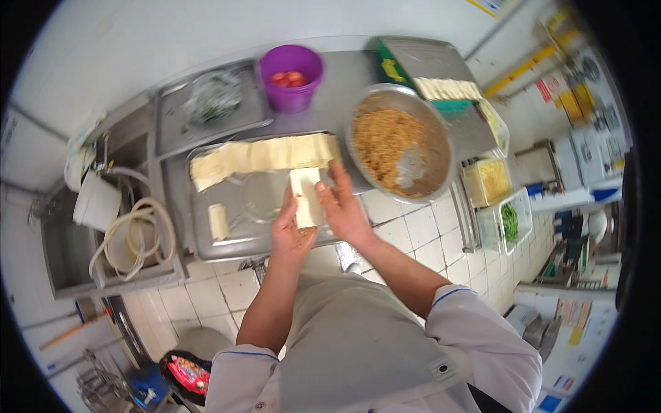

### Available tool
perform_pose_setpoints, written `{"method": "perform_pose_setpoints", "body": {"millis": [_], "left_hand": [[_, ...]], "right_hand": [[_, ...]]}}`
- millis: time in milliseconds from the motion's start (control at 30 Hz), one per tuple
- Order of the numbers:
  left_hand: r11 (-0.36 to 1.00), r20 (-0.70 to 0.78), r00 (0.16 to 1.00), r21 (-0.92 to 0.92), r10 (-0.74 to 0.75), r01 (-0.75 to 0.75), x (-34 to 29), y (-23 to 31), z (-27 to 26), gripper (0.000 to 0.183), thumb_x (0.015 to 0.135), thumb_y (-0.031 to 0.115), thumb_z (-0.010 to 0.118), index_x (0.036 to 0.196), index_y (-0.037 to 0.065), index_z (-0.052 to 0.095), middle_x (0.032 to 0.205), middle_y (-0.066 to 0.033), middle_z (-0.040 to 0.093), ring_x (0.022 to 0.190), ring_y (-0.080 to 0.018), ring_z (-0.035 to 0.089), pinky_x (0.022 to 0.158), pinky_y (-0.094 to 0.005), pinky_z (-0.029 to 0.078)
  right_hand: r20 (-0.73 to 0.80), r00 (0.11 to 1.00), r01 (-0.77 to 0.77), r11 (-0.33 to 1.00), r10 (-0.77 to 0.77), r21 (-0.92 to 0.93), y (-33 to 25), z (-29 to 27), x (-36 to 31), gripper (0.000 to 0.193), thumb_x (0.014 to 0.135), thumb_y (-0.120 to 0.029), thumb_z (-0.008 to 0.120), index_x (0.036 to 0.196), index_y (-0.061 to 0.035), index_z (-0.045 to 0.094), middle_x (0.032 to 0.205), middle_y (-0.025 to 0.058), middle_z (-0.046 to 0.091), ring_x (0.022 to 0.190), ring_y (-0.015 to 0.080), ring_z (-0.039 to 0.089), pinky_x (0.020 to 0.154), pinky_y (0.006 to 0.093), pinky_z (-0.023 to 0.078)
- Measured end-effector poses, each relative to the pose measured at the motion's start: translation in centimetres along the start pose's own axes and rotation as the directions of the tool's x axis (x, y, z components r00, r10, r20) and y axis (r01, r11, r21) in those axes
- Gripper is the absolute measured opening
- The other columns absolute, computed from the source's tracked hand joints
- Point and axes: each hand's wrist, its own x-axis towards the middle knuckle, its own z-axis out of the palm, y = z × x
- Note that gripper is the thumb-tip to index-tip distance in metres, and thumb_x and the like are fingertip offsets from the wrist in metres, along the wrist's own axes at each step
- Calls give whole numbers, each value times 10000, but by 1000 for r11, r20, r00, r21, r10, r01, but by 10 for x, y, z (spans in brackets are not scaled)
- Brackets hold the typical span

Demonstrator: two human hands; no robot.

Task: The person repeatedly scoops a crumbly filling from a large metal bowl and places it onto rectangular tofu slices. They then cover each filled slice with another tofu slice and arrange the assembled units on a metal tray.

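Note:
A pale, folded rectangle of dough sheet (307, 212) is held between my two hands over the near edge of a metal tray (206, 251). My left hand (289, 237) supports it from beneath and on its left side, thumb along the edge. From the right, my right hand (346, 213) grips its side, with the thumb on top and the fingers partly hidden behind. Along the far side of the tray lies a row of overlapping pale dough sheets (258, 157). A small pale roll (218, 221) rests alone on the tray's left part.
Right of the tray stands a steel bowl (449, 148) of brown crumbly filling (382, 141). A purple bucket (289, 103) with red items and a tray (169, 141) with a plastic bag (215, 96) are behind. Sink (65, 258) and coiled hose (141, 237) lie left; more rolls (447, 89) far right.

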Motion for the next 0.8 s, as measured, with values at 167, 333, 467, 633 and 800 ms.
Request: {"method": "perform_pose_setpoints", "body": {"millis": [167, 333, 467, 633, 800], "left_hand": [[990, -91, 986, -18, -142, 141, 25, -127, 54, 509, 1118, 360, 517, 1528, 59, 520, 1448, -96, 644, 1338, -275, 617, 1130, -455, 503], [967, -49, 969, -94, -241, 235, 39, -244, 95, 481, 1105, 317, 546, 1480, 15, 548, 1433, -130, 653, 1328, -300, 626, 1147, -464, 500], [912, -14, 922, -150, -388, 381, 49, -307, 122, 532, 1007, 102, 594, 1513, -26, 490, 1484, -189, 599, 1394, -355, 576, 1219, -499, 447], [863, -73, 863, 48, -499, 503, 83, -359, 144, 604, 956, 61, 579, 1537, -34, 444, 1493, -246, 564, 1411, -415, 553, 1239, -506, 440], [847, -58, 851, 82, -522, 525, 141, -410, 160, 682, 913, 31, 563, 1572, -24, 399, 1533, -249, 517, 1427, -423, 537, 1242, -482, 444]], "right_hand": [[-175, 985, -8, 995, -9, -95, 27, -91, -34, 819, 1136, -423, 462, 1673, 85, 109, 1734, 342, 139, 1639, 437, 103, 1332, 435, 119], [-266, 961, -62, 997, 74, 51, 32, -236, -53, 814, 1107, -343, 572, 1660, 88, 159, 1583, 329, 439, 1467, 384, 461, 1210, 435, 382], [-185, 974, -134, 991, 133, 5, 22, -366, -47, 792, 995, -423, 756, 1547, 60, 454, 1103, 174, 745, 897, 218, 723, 800, 357, 592], [190, 923, -330, 942, 336, -61, 22, -478, -14, 631, 911, -491, 832, 1279, 13, 738, 1052, 112, 760, 840, 155, 682, 754, 323, 574], [302, 871, -359, 921, 389, -150, 37, -539, 42, 512, 905, -366, 858, 1217, 30, 765, 1064, 91, 770, 922, 167, 697, 824, 330, 577]]}}
